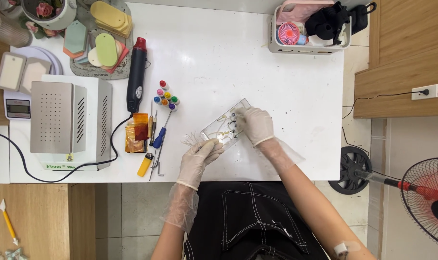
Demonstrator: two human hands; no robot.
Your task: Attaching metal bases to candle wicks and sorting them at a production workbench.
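White worktable (277, 72), tools off to the left — clear rectangular mould (225, 124) lies slantwise, near-left to far-right, left hand (198, 159) pinching its near corner, right hand (255, 125) clasping the far-right edge.

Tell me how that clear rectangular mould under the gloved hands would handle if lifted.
The clear mould looks thin and glossy, so probably light and slippery against gloves. Both the left hand and right hand steady it, suggesting it slides easily.

Grey scale screen (17, 109) far left; machine's white-green label (55, 166).
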